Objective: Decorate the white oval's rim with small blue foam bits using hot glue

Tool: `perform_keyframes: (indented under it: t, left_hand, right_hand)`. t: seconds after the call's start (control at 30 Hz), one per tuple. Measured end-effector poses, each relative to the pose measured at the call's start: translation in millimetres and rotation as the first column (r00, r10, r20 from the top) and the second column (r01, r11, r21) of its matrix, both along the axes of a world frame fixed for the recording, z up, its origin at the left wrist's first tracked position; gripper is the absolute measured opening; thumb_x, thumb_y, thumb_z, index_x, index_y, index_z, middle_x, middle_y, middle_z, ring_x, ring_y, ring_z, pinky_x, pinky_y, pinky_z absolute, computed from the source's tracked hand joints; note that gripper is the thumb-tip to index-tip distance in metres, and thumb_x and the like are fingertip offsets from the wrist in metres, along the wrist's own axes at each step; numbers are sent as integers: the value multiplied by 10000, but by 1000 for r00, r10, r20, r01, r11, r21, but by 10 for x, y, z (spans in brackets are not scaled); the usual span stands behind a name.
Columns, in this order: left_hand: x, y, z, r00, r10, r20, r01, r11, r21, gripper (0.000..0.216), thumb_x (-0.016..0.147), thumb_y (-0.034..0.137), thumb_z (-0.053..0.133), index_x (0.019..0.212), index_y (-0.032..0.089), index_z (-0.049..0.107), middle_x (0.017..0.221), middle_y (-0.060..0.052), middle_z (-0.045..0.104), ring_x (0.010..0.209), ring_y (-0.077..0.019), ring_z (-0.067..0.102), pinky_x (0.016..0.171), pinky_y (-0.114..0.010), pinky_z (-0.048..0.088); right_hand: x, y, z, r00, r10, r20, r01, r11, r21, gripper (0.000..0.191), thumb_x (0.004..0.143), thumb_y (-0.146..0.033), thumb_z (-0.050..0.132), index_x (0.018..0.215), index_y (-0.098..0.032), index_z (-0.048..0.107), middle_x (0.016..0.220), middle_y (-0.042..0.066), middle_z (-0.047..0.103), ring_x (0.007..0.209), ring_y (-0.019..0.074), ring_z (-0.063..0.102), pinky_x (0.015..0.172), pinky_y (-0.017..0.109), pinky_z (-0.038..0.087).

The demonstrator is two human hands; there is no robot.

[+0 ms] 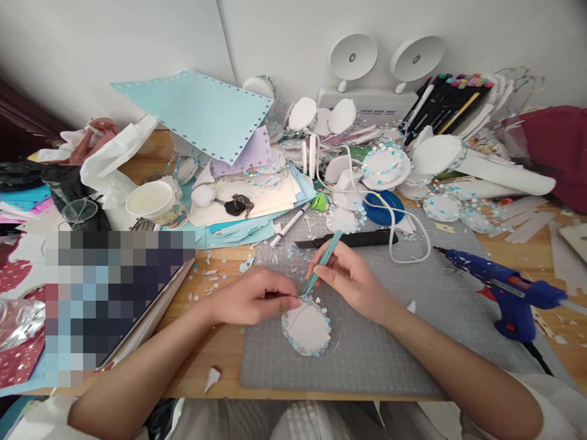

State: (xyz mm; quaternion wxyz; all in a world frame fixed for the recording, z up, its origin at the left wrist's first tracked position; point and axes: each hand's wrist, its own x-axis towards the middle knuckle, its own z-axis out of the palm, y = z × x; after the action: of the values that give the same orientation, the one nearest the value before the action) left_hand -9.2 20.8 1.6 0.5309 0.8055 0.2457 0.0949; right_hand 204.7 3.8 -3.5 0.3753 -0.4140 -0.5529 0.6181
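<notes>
A white paper disc [308, 330] with small blue and white stars and thin wire round its rim lies on the grey cutting mat [367, 366]. My left hand [259, 296] pinches the wire at the disc's upper left edge, thumb against forefinger. Teal tweezers [324, 260] slant down from my right hand [351, 275], which is closed round them. Their tips meet the star-edged rim close to my left fingertips. Whether a star sits between the tips is too small to tell.
A blue glue gun [509, 290] lies at the right. Behind my hands are a black utility knife [353, 239], a white cable [392, 235] and a white pen [290, 226]. A paper cup [153, 201] stands at the left, near several star-edged discs [383, 165] and papers.
</notes>
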Motion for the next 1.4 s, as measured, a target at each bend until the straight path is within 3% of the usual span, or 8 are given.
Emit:
perform_keyframes:
  t: [0.2, 0.7, 1.03, 1.23, 1.4]
  left_hand:
    - [2, -2, 1, 1000, 0, 14, 0, 1000, 6, 341, 939, 329, 427, 676, 131, 513, 601, 33, 402, 565, -86, 361, 534, -214, 278]
    - [-3, -3, -3, 1000, -15, 4, 15, 1000, 6, 364, 944, 352, 410, 667, 132, 494, 599, 30, 401, 564, -88, 360, 540, -216, 275]
    - [-6, 5, -7, 1000, -13, -5, 13, 1000, -20, 371, 946, 359, 410, 669, 127, 497, 601, 28, 400, 570, -89, 361, 540, -218, 277]
    - [-6, 1, -16, 1000, -4, -2, 4, 1000, 3, 375, 947, 366, 403, 683, 126, 522, 608, 21, 438, 579, -95, 385, 555, -221, 296]
    - [-5, 3, -11, 1000, -8, 3, 8, 1000, 5, 394, 948, 382, 391, 678, 128, 526, 600, 20, 436, 573, -98, 383, 548, -222, 293]
  right_hand:
    - [6, 6, -14, 999, -4, -37, 2, 999, -49, 203, 838, -381, 604, 851, -212, 493, 767, 14, 627, 672, 126, 574, 654, 280, 501]
    - [-10, -12, 46, 1000, 7, -15, -7, 1000, -4, 194, 839, -383, 602, 849, -221, 496, 789, 24, 627, 716, 143, 592, 683, 298, 514]
    - [43, 3, 69, 996, -93, -10, 93, 995, 38, 202, 829, -386, 617, 847, -213, 514, 792, 32, 646, 691, 138, 594, 665, 293, 515]
    - [10, -29, 67, 999, -19, 37, 17, 999, 43, 191, 836, -386, 604, 859, -222, 509, 792, 30, 636, 714, 148, 601, 676, 302, 517]
    - [17, -23, 99, 998, -32, 58, 28, 998, 65, 191, 835, -390, 605, 855, -223, 514, 795, 34, 641, 717, 154, 612, 674, 307, 522]
